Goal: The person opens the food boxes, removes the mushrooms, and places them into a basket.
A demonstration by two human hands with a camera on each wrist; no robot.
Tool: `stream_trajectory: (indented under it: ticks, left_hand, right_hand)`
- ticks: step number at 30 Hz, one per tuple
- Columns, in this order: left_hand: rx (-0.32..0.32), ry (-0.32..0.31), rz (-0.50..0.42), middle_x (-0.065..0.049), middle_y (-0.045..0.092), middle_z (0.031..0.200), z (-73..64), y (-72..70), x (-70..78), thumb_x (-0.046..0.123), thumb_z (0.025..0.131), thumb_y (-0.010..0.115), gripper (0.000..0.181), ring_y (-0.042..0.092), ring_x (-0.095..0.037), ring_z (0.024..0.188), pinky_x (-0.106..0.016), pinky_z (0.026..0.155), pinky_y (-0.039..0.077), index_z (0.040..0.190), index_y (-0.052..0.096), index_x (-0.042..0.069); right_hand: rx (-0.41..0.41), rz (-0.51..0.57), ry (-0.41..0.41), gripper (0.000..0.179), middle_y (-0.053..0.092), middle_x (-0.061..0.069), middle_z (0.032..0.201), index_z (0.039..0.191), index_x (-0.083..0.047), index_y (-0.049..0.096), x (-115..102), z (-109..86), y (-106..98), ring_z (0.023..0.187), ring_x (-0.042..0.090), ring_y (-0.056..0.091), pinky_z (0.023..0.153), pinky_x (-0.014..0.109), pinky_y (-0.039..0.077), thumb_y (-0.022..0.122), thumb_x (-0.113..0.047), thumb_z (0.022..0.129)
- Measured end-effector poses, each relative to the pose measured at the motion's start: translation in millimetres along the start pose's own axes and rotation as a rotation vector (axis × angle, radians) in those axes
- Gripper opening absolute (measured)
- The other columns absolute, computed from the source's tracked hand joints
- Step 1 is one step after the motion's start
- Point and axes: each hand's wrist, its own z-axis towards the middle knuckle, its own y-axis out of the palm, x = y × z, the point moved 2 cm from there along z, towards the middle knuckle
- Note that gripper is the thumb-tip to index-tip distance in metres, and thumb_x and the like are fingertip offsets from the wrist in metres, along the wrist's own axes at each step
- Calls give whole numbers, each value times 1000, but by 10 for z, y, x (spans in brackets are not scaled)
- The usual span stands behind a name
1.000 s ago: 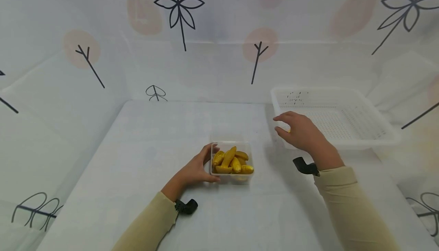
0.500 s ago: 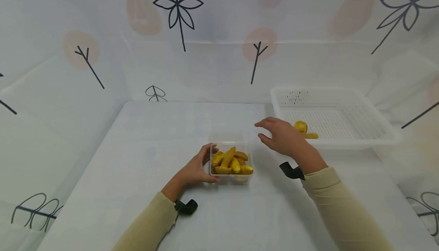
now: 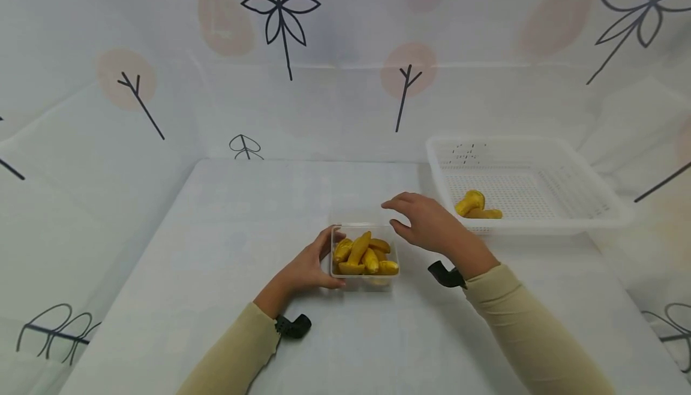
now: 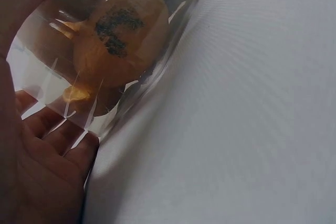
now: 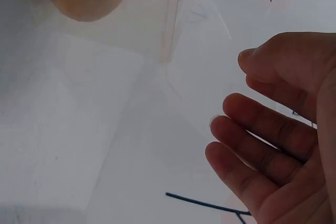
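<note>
A clear plastic box (image 3: 364, 276) stands on the white tabletop, holding several yellow toy pieces (image 3: 358, 250), some banana-like, others with a mushroom-like cap. My left hand (image 3: 303, 268) grips its left side, thumb at the near corner and fingers at the far one. In the left wrist view, rounded orange-brown pieces (image 4: 121, 40) show through the clear wall above my fingertips. My right hand (image 3: 426, 224) hovers up and right of the box, holding nothing, its fingers loosely bent and apart from the box. The right wrist view has the box's edge (image 5: 170, 30) beyond that hand.
A white perforated basket (image 3: 545, 226) stands at the back right, just beyond my right forearm. Yellow mushroom-like pieces (image 3: 472, 201) lie in its near left corner. A white patterned cloth (image 3: 335, 113) rises behind the table and along its sides.
My right hand has moved left and slightly nearer, away from the basket toward the box. The yellow pieces in the basket have come into view. My left hand and the box stay put.
</note>
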Motion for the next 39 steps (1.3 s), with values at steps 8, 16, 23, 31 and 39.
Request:
stream_trajectory:
  ticks: [8,16,23,31,39]
  left_hand:
    - [-17,-28,-6,-10,34,154,15,-2,4,16,69,88,112,26,-19,148,-39,121,21,153,14,14]
    - [-53,-34,-12,-19,35,152,-50,-66,302,12,72,85,105,27,-25,148,-42,120,23,150,16,3]
    - [-31,-24,-18,-12,36,152,-31,-47,189,17,71,86,106,28,-21,147,-41,120,23,151,17,10]
    - [-13,-1,-12,-6,38,151,9,-15,-22,25,68,89,109,28,-18,147,-41,120,23,151,18,16]
    - [-19,-6,-14,-6,37,152,7,-22,-23,27,68,89,110,27,-18,147,-41,120,23,151,18,14]
  right_hand:
    - [-12,17,-67,35,65,6,121,124,-13,64,-105,34,89,109,24,63,92,41,56,67,-18,90]
    - [-62,58,-98,34,64,3,122,124,-14,64,-224,62,130,109,21,63,92,39,56,67,-17,91]
    - [-98,92,-164,32,63,2,122,124,-14,64,-300,84,181,110,19,62,94,37,55,66,-15,91]
    - [-138,120,-239,30,64,1,122,120,-14,66,-353,88,217,110,18,63,95,36,55,65,-10,91]
    - [-178,101,-286,27,65,1,121,117,-11,67,-371,110,244,113,19,61,98,38,53,64,-11,90]
